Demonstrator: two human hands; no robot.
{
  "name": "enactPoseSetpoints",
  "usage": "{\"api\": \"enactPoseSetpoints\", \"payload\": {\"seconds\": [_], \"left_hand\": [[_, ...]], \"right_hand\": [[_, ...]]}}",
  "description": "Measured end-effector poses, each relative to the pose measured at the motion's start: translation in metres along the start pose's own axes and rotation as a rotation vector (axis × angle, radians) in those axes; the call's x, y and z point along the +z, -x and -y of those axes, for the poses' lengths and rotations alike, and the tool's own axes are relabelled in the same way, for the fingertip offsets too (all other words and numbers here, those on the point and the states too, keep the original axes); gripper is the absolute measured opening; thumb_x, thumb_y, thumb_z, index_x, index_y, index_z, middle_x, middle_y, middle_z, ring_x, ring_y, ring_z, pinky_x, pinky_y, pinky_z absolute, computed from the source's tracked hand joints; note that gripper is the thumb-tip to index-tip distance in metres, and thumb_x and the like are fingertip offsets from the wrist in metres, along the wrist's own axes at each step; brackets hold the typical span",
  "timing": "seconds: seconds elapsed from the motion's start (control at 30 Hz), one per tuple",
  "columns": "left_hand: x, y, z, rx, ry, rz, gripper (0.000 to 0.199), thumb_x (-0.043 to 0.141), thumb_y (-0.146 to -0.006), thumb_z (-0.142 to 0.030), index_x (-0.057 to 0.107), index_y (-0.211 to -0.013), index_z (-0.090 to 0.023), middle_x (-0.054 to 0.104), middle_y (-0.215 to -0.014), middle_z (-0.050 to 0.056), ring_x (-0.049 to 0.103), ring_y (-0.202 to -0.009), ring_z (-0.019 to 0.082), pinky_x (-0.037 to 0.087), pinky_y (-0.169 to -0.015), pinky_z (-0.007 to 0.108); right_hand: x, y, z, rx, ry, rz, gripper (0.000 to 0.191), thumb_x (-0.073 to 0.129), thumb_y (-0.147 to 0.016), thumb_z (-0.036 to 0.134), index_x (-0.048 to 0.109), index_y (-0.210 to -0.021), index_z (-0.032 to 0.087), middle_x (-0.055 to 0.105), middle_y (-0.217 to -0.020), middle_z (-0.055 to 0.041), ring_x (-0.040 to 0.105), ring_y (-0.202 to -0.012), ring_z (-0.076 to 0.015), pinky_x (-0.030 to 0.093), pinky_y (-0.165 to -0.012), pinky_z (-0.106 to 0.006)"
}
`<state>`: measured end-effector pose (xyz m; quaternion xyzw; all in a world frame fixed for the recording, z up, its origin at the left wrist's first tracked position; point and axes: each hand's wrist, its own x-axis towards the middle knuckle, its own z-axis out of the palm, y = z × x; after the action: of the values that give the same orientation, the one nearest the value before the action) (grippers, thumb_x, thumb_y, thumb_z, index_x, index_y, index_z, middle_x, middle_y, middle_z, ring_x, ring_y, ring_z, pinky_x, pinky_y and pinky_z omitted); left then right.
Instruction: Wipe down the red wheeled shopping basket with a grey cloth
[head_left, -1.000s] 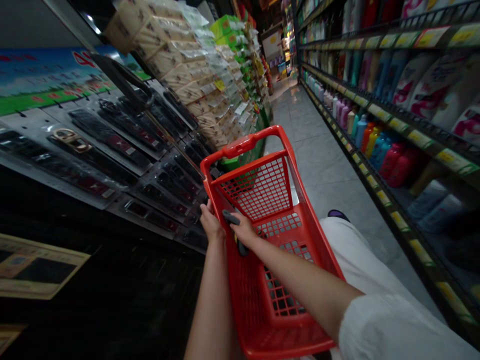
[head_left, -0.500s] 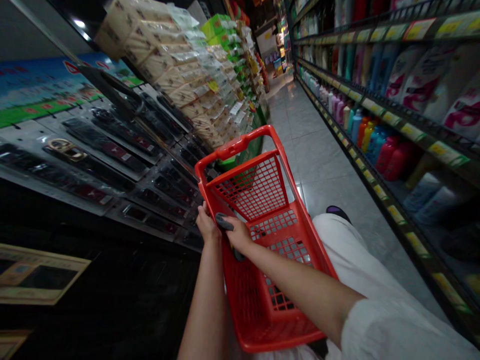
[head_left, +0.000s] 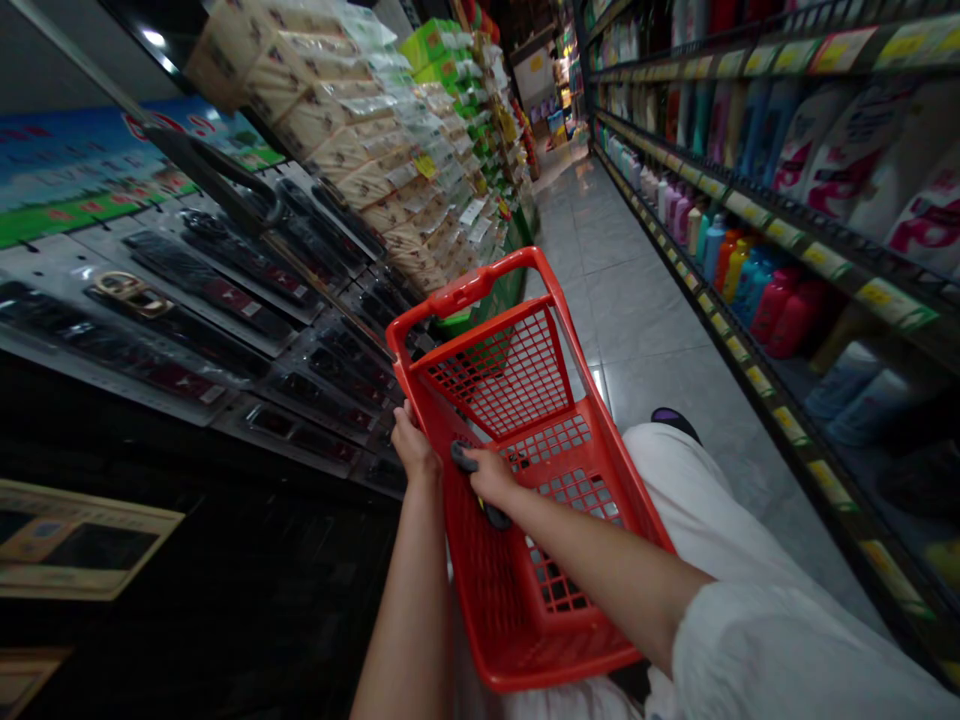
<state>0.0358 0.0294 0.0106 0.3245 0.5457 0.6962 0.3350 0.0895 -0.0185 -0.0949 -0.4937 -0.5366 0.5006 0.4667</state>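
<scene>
A red plastic shopping basket (head_left: pixel 480 620) with a grid floor and raised handle stands tilted in front of me, close to my legs. My left hand (head_left: pixel 415 440) grips its left side wall from the outside, some fingers hidden behind my hand. Inside the basket, near that same wall, my right hand (head_left: pixel 491 475) is closed around a dark grey, brush-like tool (head_left: pixel 465 457). The tool's rounded ends stick out on both sides of the hand, with a little yellow near the lower one. Its underside and exact kind are hard to make out.
Packaged belts (head_left: pixel 202 290) hang on a rack at left, beside stacked tissue packs (head_left: pixel 352 130). Shelves of bottles (head_left: pixel 776 300) line the right side. A grey tiled aisle (head_left: pixel 600 240) runs between. My white-clothed knee (head_left: pixel 675 470) is right of the basket.
My right hand, with the brush-like tool, has moved slightly right and down, away from the basket's left wall. My left hand keeps its place on the basket.
</scene>
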Motion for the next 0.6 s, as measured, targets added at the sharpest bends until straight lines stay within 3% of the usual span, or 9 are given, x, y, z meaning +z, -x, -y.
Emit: {"api": "enactPoseSetpoints", "payload": {"seconds": [0.1, 0.27, 0.37, 0.5, 0.6], "left_hand": [[0.0, -0.001, 0.002, 0.01, 0.001, 0.002, 0.045, 0.037, -0.101, -0.032, 0.07, -0.115, -0.006, 0.071, -0.12, 0.018, 0.069, -0.11, 0.021, 0.049, -0.101, 0.036], [-0.003, -0.007, 0.007, 0.054, -0.024, 0.047, 0.044, 0.037, -0.1, -0.034, 0.072, -0.106, -0.007, 0.074, -0.113, 0.016, 0.07, -0.103, 0.02, 0.051, -0.098, 0.035], [-0.004, -0.009, 0.009, 0.073, -0.014, 0.051, 0.043, 0.038, -0.099, -0.034, 0.072, -0.103, -0.008, 0.075, -0.108, 0.014, 0.07, -0.1, 0.019, 0.051, -0.097, 0.033], [-0.004, -0.008, 0.01, 0.089, -0.066, 0.055, 0.041, 0.044, -0.096, -0.037, 0.073, -0.1, -0.009, 0.075, -0.095, 0.011, 0.07, -0.095, 0.019, 0.052, -0.093, 0.035], [-0.005, -0.007, 0.01, 0.138, -0.185, 0.059, 0.034, 0.051, -0.09, -0.025, 0.072, -0.112, -0.01, 0.075, -0.102, 0.01, 0.07, -0.1, 0.02, 0.051, -0.096, 0.035]], "right_hand": [[-0.003, 0.002, -0.001, 0.141, 0.109, 0.014, 0.051, 0.057, -0.074, 0.003, 0.074, -0.116, 0.026, 0.076, -0.114, -0.0027, 0.067, -0.113, -0.0254, 0.051, -0.1, -0.037], [0.005, -0.005, 0.017, -0.199, -0.035, -0.087, 0.069, 0.051, -0.07, 0.0, 0.063, -0.133, 0.027, 0.065, -0.135, 0.0007, 0.059, -0.125, -0.0177, 0.045, -0.11, -0.032], [0.003, 0.004, 0.007, -0.254, 0.018, -0.08, 0.072, 0.05, -0.068, -0.001, 0.063, -0.134, 0.028, 0.065, -0.134, -0.0001, 0.059, -0.124, -0.0182, 0.045, -0.109, -0.033], [-0.009, 0.017, -0.027, 0.023, 0.246, 0.046, 0.055, 0.058, -0.066, 0.0, 0.075, -0.113, 0.024, 0.076, -0.109, -0.0061, 0.069, -0.106, -0.0287, 0.053, -0.095, -0.039], [-0.01, 0.012, -0.042, 0.207, 0.299, 0.095, 0.039, 0.06, -0.066, 0.002, 0.079, -0.095, 0.02, 0.078, -0.094, -0.0083, 0.071, -0.095, -0.0321, 0.055, -0.087, -0.041]]}}
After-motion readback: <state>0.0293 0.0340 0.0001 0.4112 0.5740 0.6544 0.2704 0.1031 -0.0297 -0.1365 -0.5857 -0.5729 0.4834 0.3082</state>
